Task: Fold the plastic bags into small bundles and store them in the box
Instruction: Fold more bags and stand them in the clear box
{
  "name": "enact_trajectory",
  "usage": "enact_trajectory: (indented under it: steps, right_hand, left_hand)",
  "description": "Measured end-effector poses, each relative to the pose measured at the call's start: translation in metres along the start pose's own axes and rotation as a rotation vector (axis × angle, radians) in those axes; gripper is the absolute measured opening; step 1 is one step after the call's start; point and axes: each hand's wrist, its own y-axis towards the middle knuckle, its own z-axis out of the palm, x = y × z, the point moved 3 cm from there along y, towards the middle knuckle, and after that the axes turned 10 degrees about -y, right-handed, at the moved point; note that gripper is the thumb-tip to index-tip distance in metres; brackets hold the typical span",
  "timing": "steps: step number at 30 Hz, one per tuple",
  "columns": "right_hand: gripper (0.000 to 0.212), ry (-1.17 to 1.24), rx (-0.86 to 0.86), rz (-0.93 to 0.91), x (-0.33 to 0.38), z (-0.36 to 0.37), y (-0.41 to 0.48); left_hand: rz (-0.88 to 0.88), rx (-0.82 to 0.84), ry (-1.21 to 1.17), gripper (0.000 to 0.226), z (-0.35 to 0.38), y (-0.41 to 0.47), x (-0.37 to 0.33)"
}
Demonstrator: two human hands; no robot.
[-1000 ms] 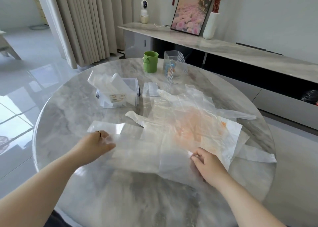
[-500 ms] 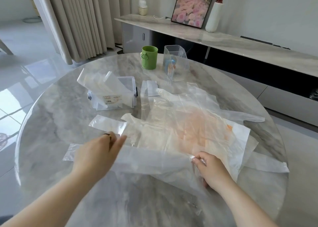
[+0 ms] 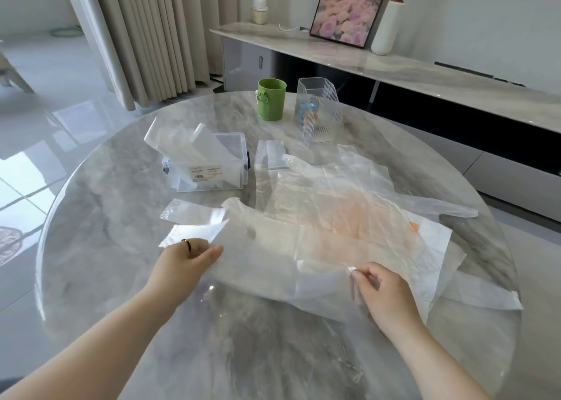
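Near edge of the plastic bag point(image 3: 273, 266) had lifted and folded toward the box point(image 3: 212, 169).
Left hand point(image 3: 182, 263) and right hand point(image 3: 382, 290) each pinched that edge; first fold begun.

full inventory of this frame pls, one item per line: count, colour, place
table: 1, grey marble, round, fills the foreground
plastic bags: overlapping pile, count unclear, clear and white with orange print, centre-right of table
box: 1, clear, open, left-centre, plastic sheets sticking out
folded bundle: 1, clear, just right of box
cup: 1, green, far side of table
ribbed holder: 1, clear, right of cup
sideboard: 1, grey marble top, behind table
camera: 1, white, on sideboard
picture: 1, pink flowers, on sideboard
vase: 1, white, beside picture
curtain: beige, back left
left hand: ringed, pinching bag edge
right hand: pinching bag edge
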Motion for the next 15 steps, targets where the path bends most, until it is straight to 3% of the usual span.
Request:
enact_trajectory:
  steps: [4, 7, 8, 11, 12, 15]
  right_hand:
    - [0.004, 0.517, -0.063, 0.167, 0.001, -0.003, 0.000]
    - [0.069, 0.816, 0.037, 0.298, -0.004, 0.000, -0.006]
    - [0.077, 0.859, 0.080, 0.327, -0.005, 0.000, -0.009]
    - [0.023, 0.877, 0.188, 0.373, -0.003, -0.002, -0.022]
    - [0.015, 0.841, 0.207, 0.391, -0.002, -0.002, -0.026]
    - [0.015, 0.754, 0.230, 0.409, -0.004, 0.004, -0.031]
  left_hand:
    - [-0.017, -0.044, -0.153, 0.025, 0.003, -0.001, 0.007]
    - [-0.028, -0.143, -0.150, 0.024, 0.001, -0.001, 0.010]
    - [-0.029, -0.180, -0.156, 0.024, -0.001, -0.001, 0.010]
    - [-0.005, -0.225, -0.151, 0.022, -0.002, -0.003, 0.006]
    - [0.008, -0.227, -0.147, 0.019, -0.002, -0.005, 0.004]
    - [0.027, -0.211, -0.116, 0.013, 0.002, -0.010, 0.002]
